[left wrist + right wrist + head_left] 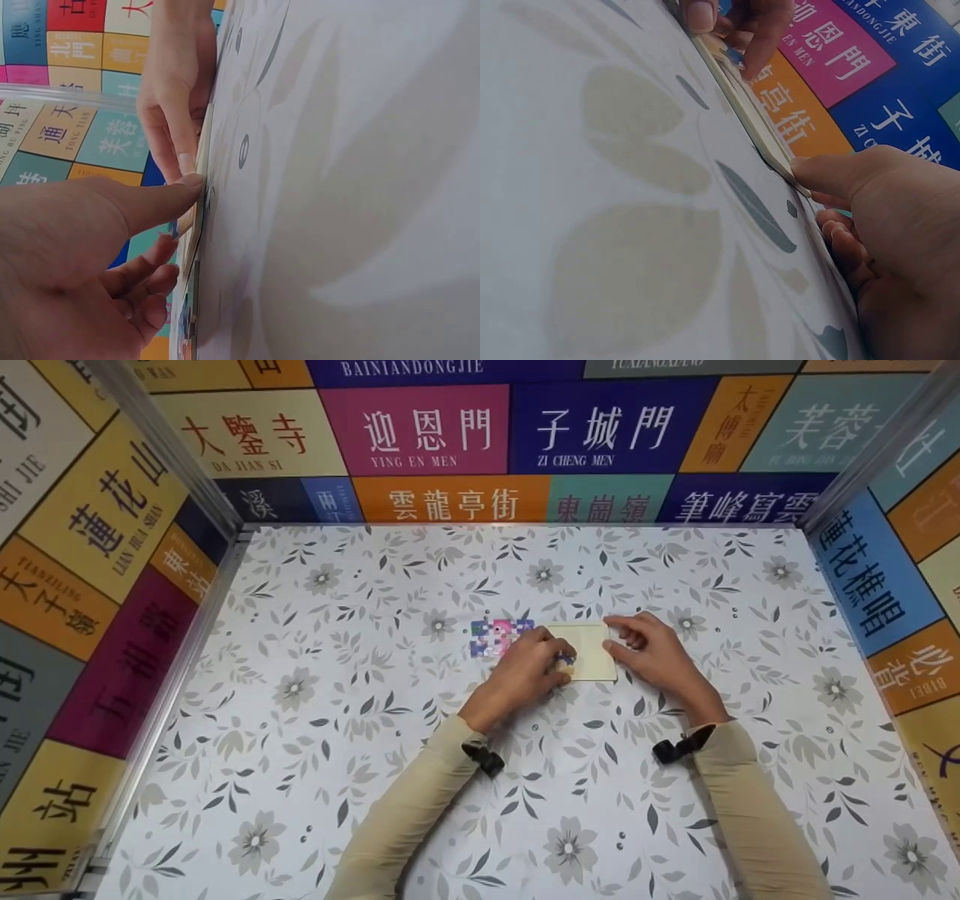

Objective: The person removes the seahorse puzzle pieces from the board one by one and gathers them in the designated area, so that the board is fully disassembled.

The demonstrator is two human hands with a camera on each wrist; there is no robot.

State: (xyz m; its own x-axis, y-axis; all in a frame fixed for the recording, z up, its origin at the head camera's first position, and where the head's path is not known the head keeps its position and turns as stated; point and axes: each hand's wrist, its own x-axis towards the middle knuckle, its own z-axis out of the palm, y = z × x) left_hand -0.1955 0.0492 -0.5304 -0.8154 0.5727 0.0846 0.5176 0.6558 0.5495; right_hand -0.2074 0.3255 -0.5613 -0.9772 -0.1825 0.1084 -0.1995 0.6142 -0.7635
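A flat cream puzzle board (pixel 592 652) lies on the table. My left hand (pixel 525 660) reaches over its left end, its thumb (pixel 187 191) at the near edge. Between that thumb and the curled fingers shows a small blue-and-tan puzzle piece (pixel 565 661). My right hand (pixel 652 649) holds the board's right end, with its thumb (pixel 817 174) against the edge and index finger at the far corner. Joined jigsaw pieces (pixel 491 637) in pink, purple and blue lie at the board's left, partly covered by my left hand.
The white table (pixel 315 765) carries a grey leaf and flower print. Panels with large lettering (pixel 427 431) stand along the back and both sides. A dark strapped device (pixel 484 757) sits on the left wrist, another (pixel 679 746) on the right.
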